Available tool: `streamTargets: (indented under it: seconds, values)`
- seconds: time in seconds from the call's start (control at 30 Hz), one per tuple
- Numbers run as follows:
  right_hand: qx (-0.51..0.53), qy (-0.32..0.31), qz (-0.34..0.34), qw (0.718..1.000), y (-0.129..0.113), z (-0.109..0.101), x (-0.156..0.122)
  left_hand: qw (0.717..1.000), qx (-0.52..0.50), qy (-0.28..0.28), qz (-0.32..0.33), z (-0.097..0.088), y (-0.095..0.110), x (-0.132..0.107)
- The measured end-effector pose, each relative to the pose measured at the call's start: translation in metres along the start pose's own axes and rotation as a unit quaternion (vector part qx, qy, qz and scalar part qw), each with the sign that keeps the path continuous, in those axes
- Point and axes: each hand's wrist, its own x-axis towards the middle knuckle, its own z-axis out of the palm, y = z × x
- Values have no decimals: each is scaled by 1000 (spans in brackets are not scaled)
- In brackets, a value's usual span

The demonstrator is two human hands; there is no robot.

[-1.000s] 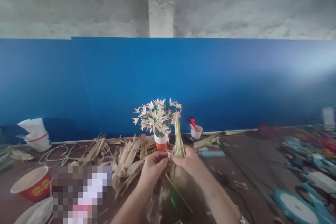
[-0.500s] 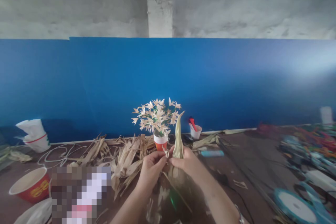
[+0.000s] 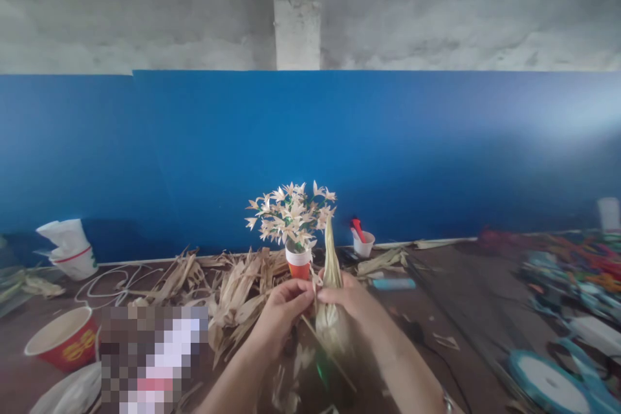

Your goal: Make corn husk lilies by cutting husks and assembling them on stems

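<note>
My left hand (image 3: 291,301) is closed, thumb and fingers pinching a thin pale twisted strip of corn husk (image 3: 316,281). Opposite it, my right hand (image 3: 347,291) is closed around a long pale-green corn husk (image 3: 330,259) that points upward, its wide lower part (image 3: 332,330) hanging below the fingers. The fingertips of both hands almost meet at the twisted strip. Just behind them stands a bunch of cream husk flowers (image 3: 294,213) in a red and white paper cup (image 3: 297,262). A thin stalk (image 3: 330,352) slants down beneath my hands.
Dry corn husks (image 3: 242,291) lie heaped to the left. A red paper bowl (image 3: 63,339) and white cups (image 3: 72,252) stand farther left. On the right are a small cup with a red-handled tool (image 3: 363,242), a light-blue tube (image 3: 394,284) and a blue ribbon spool (image 3: 546,381). A blue panel (image 3: 218,142) rises behind.
The husk in my right hand has tilted, its tip shifting left, and more of its lower part shows. My left hand has moved slightly right along with the twisted strip.
</note>
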Motion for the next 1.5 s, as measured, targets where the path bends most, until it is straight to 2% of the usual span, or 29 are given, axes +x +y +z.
streamTargets:
  seconds: [0.17,0.3,0.47,0.8,1.03,1.17,1.33,1.5]
  values:
    - [12,1,-10,1000,-3,1,-4,1000,4,6,9,1,0,-1]
    - [18,-21,-31,999,-6,0,-6,999,47,16,21,3,0,0]
    - [-33,-27,-38,998,-9,-4,-8,997,71,14,18,4,3,-1]
    - [-61,-45,-58,995,-10,-5,-8,1000,11,-6,8,0,1,-1]
    - [-142,-7,-126,982,-12,0,-11,1000,-24,-4,-5,-5,1,1]
    - [-155,-27,-140,978,-12,-3,-11,1000,-17,-2,-11,-5,1,1]
    - [-71,-45,-99,992,-4,-5,-5,1000,-10,-21,-19,-1,1,-2]
    - [69,-97,-43,992,1,-6,-2,992,-107,-48,-41,5,-1,-5]
